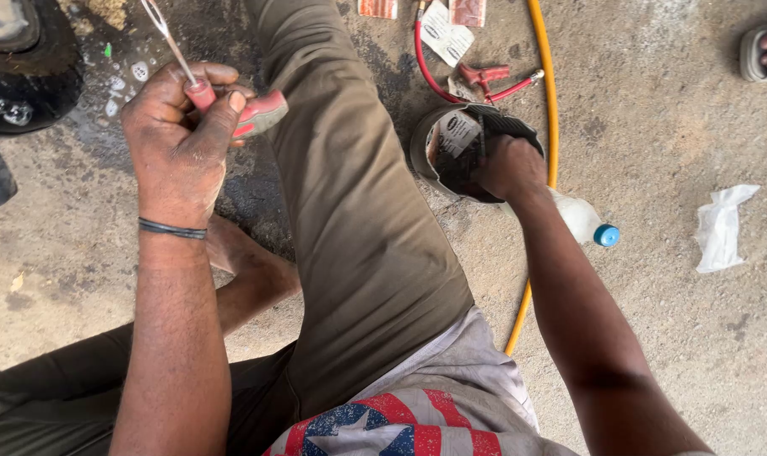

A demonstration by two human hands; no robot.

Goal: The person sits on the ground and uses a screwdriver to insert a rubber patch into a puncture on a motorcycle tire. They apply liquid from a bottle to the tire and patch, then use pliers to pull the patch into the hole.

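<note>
My left hand [181,135] is raised at the upper left, closed around the red-and-grey handle of a hand tool [246,111] whose thin metal shaft points up and to the left. My right hand [508,166] reaches down into a round dark container [430,143] on the concrete floor beside my right leg. Its fingers are inside the container, among dark rubbery material and a white printed paper packet [458,133], so what they grip is hidden. My olive-trousered leg [349,203] stretches between the two hands.
A yellow hose [549,93] runs past the container. A red hose with a nozzle [485,78], paper packets [447,37], a plastic bottle with a blue cap [588,223] and crumpled white plastic [721,226] lie around. A black tyre [24,67] sits upper left; someone's sandalled foot [765,51] upper right.
</note>
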